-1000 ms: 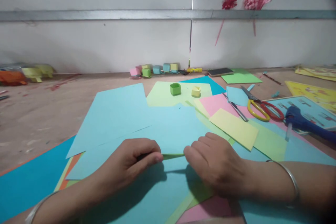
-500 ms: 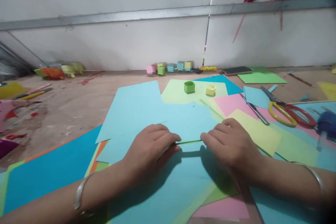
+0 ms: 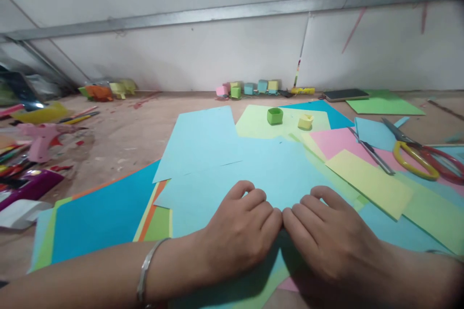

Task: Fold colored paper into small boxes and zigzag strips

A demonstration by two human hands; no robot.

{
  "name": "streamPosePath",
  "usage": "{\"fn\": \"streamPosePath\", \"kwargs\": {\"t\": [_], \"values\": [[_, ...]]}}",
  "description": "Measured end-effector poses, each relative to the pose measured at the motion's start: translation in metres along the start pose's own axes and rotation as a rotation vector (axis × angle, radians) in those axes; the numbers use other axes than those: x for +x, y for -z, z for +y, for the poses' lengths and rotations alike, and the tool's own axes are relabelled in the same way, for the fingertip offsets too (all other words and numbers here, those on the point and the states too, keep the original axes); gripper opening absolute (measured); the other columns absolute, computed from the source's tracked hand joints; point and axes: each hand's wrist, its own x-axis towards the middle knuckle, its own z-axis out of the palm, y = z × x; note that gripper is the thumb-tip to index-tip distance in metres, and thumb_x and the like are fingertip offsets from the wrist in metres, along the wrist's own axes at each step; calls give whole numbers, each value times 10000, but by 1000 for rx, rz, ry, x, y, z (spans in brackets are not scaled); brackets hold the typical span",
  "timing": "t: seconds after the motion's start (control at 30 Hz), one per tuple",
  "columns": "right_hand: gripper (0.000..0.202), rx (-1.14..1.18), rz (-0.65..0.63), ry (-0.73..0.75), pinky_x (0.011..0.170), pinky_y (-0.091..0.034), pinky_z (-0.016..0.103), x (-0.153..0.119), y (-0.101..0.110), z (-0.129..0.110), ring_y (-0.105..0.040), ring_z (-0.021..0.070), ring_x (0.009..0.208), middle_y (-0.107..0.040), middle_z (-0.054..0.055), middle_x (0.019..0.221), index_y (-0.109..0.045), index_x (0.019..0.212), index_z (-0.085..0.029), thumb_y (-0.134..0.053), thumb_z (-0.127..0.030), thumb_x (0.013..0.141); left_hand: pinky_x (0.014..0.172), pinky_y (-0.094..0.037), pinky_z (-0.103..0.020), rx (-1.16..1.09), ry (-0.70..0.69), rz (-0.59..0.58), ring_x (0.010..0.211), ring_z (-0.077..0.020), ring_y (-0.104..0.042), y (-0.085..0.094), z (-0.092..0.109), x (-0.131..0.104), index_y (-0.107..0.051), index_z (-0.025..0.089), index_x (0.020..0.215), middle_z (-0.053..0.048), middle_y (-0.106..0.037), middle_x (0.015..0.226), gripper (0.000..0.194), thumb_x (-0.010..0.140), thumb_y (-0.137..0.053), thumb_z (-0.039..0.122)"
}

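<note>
Hands (image 3: 246, 227) (image 3: 328, 234) have met, fingers (image 3: 272, 224) curled (pinching? can't tell) over smooth, flat blue paper (image 3: 275, 166).

left hand (image 3: 250, 227): bare, curved silver bangle (image 3: 144, 269) at wrist | right hand (image 3: 328, 236): bare, thin bangle (image 3: 440, 252), blurred

The brown tabletop (image 3: 119, 128) bears coloured sheets (image 3: 203, 135) and a pink glue gun (image 3: 39, 141).

We can read no text, label, brand, number or sign here. From the middle of our view, any print on the yellow tube (image 3: 303, 91) toward two o'clock is too small for us, and any on the purple thing (image 3: 43, 184) between eight and nine o'clock too blurred.
</note>
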Motion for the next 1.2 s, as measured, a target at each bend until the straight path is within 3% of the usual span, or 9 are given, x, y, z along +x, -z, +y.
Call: {"fn": "streamPosePath", "kwargs": {"t": [0.23, 0.47, 0.87, 0.97, 1.1, 1.17, 1.2], "values": [[352, -93, 0, -8, 591, -239, 333, 2, -12, 27, -281, 164, 558, -408, 4, 535, -537, 604, -178, -408, -60, 909, 652, -359, -343, 69, -28, -1, 634, -157, -488, -8, -34, -1, -628, 163, 722, 7, -581, 574, 340, 995, -437, 229], [369, -137, -32, -29, 587, -237, 311, -2, -19, 49, -295, 159, 552, -435, 10, 545, -541, 615, -168, -377, -28, 914, 658, -369, -320, -18, 16, -6, 631, -146, -555, -13, -59, -4, -658, 154, 773, -8, -639, 619, 352, 1002, -404, 241], [267, 49, -264, -331, 553, -265, 275, -11, -33, 63, -433, 165, 511, -597, 47, 575, -607, 730, -150, -384, -19, 793, 749, -409, -330, -271, 244, -38, 708, -176, -599, -19, -91, -8, -613, 163, 684, -21, -659, 643, 333, 946, -417, 227], [219, 159, -302, -506, 546, -275, 276, -13, -33, 69, -490, 179, 529, -623, 59, 603, -590, 729, -165, -408, -56, 785, 724, -417, -307, -342, 474, 60, 664, -164, -580, -13, -100, -11, -602, 173, 640, -9, -630, 598, 348, 922, -434, 290], [183, 368, -200, -728, 560, -352, 260, -12, -34, 77, -568, 174, 570, -656, 47, 663, -545, 745, -190, -399, -165, 854, 598, -395, -250, -512, 1017, 392, 546, -128, -500, 0, -110, 3, -587, 178, 614, 19, -542, 514, 317, 866, -464, 325], [224, 390, -147, -740, 562, -379, 256, -8, -33, 78, -568, 163, 558, -643, 33, 656, -534, 767, -196, -355, -216, 900, 562, -387, -236, -717, 1154, 422, 528, -119, -486, 2, -101, 20, -611, 167, 641, 19, -540, 512, 301, 854, -490, 342], [239, 409, -117, -744, 555, -384, 254, -7, -32, 77, -559, 158, 544, -626, 24, 640, -529, 770, -198, -344, -241, 915, 553, -385, -230, -820, 1153, 344, 541, -117, -498, 1, -92, 30, -639, 156, 677, 10, -573, 543, 269, 839, -523, 336]]}}
